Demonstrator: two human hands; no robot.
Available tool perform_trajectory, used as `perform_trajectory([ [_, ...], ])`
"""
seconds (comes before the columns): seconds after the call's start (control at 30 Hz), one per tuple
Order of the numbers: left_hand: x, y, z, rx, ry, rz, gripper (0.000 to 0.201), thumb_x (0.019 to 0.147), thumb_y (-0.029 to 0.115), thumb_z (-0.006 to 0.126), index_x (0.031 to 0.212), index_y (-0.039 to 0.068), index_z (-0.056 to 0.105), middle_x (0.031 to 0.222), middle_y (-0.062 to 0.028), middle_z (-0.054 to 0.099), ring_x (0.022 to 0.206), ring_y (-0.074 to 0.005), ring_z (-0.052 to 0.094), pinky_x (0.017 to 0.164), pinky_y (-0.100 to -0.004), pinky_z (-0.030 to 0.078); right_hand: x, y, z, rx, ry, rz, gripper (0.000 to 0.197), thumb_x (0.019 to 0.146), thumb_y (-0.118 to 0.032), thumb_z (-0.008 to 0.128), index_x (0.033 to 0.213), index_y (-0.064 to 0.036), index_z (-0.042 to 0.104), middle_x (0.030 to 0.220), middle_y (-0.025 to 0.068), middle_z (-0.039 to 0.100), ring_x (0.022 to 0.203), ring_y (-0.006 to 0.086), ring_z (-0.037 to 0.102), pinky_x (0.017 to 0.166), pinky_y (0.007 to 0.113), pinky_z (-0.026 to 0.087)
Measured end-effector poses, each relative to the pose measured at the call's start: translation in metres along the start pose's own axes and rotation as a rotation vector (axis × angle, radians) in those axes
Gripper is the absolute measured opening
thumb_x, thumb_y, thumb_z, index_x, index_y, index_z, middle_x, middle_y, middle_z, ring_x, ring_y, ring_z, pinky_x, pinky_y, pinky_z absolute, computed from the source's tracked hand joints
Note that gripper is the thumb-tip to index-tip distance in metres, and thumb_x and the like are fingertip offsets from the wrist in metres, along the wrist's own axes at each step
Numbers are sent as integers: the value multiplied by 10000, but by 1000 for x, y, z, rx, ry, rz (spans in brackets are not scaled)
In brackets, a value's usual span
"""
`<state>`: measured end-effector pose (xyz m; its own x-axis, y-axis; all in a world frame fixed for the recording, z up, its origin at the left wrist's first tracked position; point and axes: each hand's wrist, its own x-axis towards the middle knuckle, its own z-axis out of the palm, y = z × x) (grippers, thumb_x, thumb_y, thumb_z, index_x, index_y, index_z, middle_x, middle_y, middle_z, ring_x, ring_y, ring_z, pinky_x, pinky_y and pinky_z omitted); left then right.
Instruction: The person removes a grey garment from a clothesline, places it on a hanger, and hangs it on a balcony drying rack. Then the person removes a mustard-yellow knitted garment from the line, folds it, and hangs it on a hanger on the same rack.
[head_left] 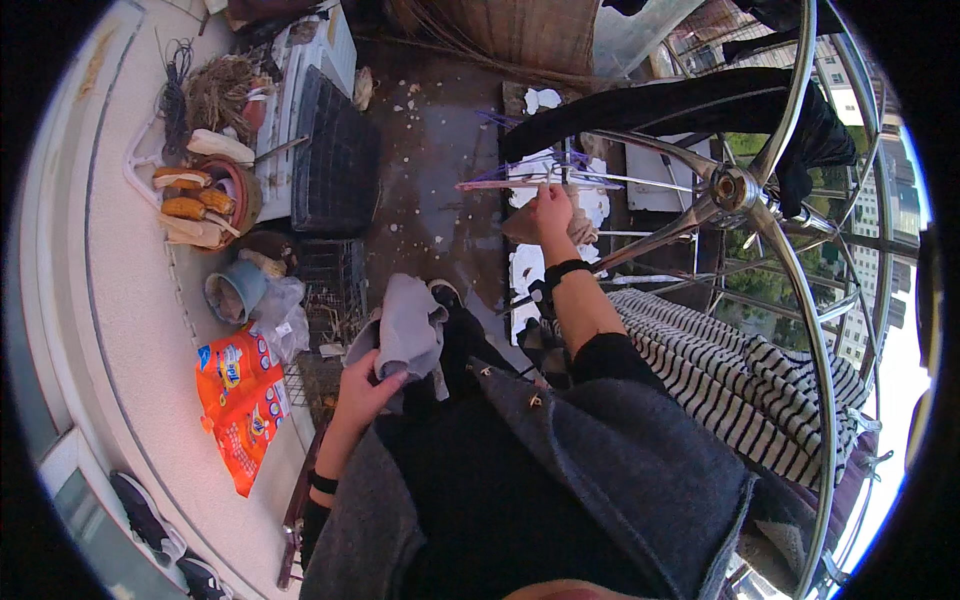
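My left hand (367,387) is closed on a bunched grey cloth (408,325), thumb on top, held low in front of my body. Its full shape is hidden in the folds. Farther out, my right hand (552,212) reaches forward with its fingers closed at a thin pink hanger (490,185). Purple hangers (585,172) cluster just beyond the fingers. Beside the hand is a beige knitted piece (581,217), and on its other side a brown cloth piece (521,226) shows; how they are attached is hidden.
A metal drying frame (735,188) spreads at the right, with black trousers (690,100) and a striped garment (740,375) hanging there. On the left ledge lie an orange bag (240,395), a blue-grey pot (236,290) and a bowl of corn (240,190). A black bin (335,155) stands beyond.
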<state>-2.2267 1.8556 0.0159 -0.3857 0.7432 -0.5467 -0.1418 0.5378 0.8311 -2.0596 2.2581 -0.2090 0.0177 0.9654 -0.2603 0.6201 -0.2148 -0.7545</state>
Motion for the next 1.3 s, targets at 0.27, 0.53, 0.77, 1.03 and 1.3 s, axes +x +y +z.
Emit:
perform_trajectory([
  [0.27,10,7,3,-37,13,-52,349,773,192,704,1050,-3,621,880,-55,656,805,-115,589,734,-282,475,0,-6,-16,208,61,-91,236,913,-249,547,921,-19,599,757,55,609,609,134,563,514,274,452],
  [0.53,63,38,17,133,183,6,323,764,211,703,1000,5,626,862,-78,659,773,-129,595,702,-294,474,-23,-41,-31,545,7,-28,279,949,-285,506,994,-20,584,870,44,646,685,88,529,596,220,445],
  [0.77,146,63,13,198,301,145,344,770,133,677,1085,22,594,868,-65,652,760,-117,602,684,-283,482,-33,-59,-39,610,-17,46,303,972,-293,446,897,-27,569,854,87,663,704,136,581,643,241,485],
  [1.03,225,72,-1,242,203,367,351,782,43,543,1127,48,610,911,-44,655,808,-122,598,760,-271,461,-26,-61,-47,744,13,120,308,963,-305,473,827,-35,535,747,74,604,641,148,563,581,258,487],
  [1.3,305,97,7,294,136,173,299,728,297,617,861,33,658,784,-171,655,773,-315,642,686,-378,479,-16,-74,-51,882,70,177,316,963,-313,480,791,-50,517,707,58,565,624,153,541,557,266,480],
])
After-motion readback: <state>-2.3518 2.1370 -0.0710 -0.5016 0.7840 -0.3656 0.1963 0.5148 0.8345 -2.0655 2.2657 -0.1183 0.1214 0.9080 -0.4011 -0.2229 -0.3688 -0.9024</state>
